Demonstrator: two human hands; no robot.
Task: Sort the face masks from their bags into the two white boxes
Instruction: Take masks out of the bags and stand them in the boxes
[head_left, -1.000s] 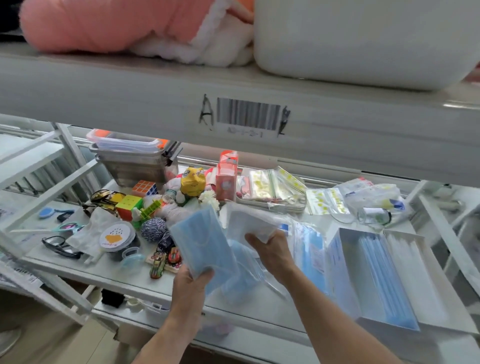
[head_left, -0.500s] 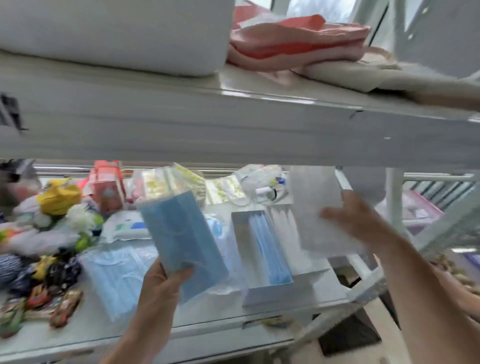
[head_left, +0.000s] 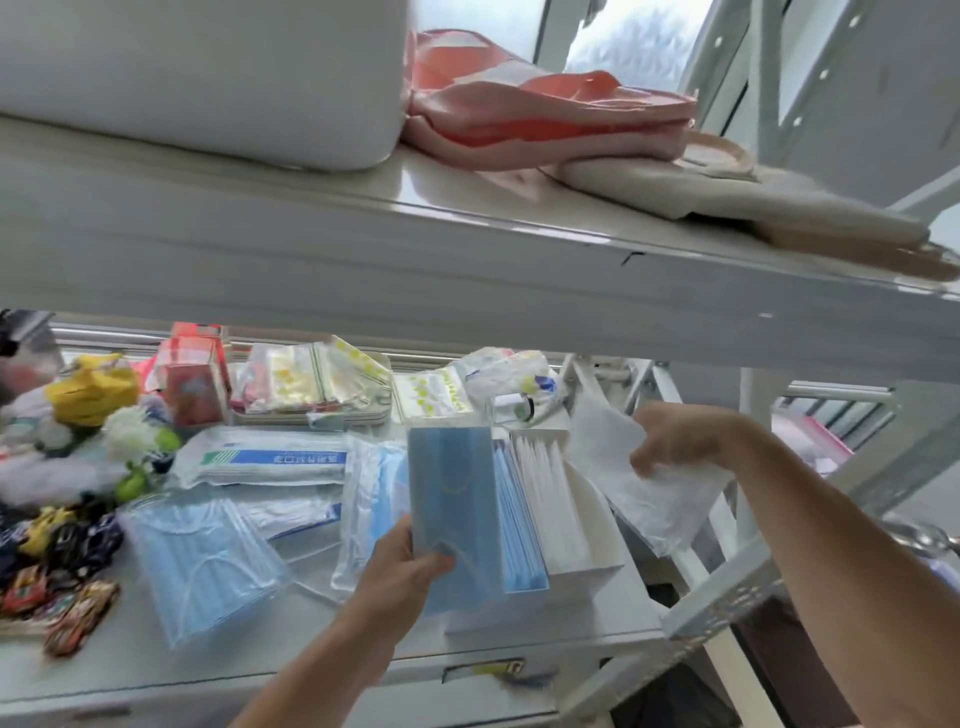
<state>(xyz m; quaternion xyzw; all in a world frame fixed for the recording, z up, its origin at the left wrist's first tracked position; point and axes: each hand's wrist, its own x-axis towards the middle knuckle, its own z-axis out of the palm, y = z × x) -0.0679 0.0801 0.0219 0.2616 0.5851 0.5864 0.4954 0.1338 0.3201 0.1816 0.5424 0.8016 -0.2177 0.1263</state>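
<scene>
My left hand (head_left: 402, 558) grips a stack of blue masks (head_left: 452, 499) by its lower edge, held upright just left of the white boxes. The nearer box (head_left: 524, 603) holds blue masks on edge; the one beside it (head_left: 587, 519) holds white masks. My right hand (head_left: 675, 436) holds a bunch of white masks (head_left: 654, 488) to the right of the white-mask box, past the shelf edge. A clear bag of blue masks (head_left: 202, 561) lies on the shelf at the left, with a sealed mask pack (head_left: 270, 460) behind it.
An upper shelf (head_left: 467, 260) hangs low over the work surface, carrying a white bin and pink cloth. Toy cars (head_left: 62, 597), a yellow toy (head_left: 93, 389), a red carton (head_left: 195, 387) and zip bags (head_left: 311, 379) crowd the left and back. The shelf's post (head_left: 737, 603) stands right of the boxes.
The view has swung right. My left hand carried the blue stack across to the boxes. My right hand lifted white masks to the right, then lowered them beside the white-mask box.
</scene>
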